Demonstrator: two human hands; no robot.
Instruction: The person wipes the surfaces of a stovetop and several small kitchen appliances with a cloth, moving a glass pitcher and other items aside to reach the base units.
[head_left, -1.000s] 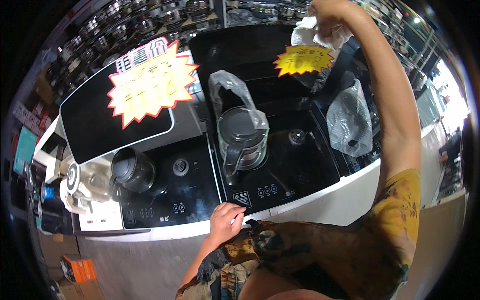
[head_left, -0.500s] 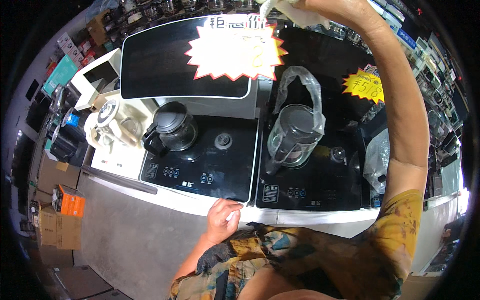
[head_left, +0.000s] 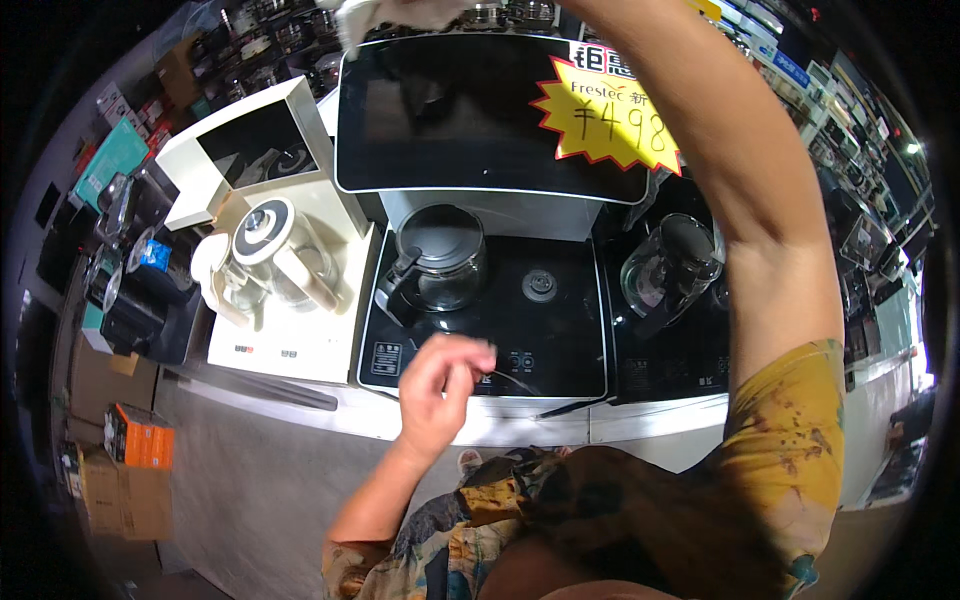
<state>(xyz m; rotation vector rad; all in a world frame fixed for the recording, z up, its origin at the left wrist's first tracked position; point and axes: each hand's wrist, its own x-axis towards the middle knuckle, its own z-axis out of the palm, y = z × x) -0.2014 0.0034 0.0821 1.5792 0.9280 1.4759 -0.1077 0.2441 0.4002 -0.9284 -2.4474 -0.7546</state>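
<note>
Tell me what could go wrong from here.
The right arm crosses in front of the yellow price sign in this view and might knock it. The left hand is near the round buttons and could press one by accident. It might also bump the black kettle handle, which juts toward the front.

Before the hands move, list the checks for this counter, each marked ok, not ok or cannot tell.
- Crumpled white cloth in view: ok, at the picture's top edge.
- Right hand's grip: cannot tell, out of frame.
- Round glass kettle with dark lid upright on glossy black base: ok.
- Wide, round-cornered black panel unobstructed: not ok, yellow starburst paper sign covers its right part.
- Left hand clear of base: not ok, over its front edge.
</note>
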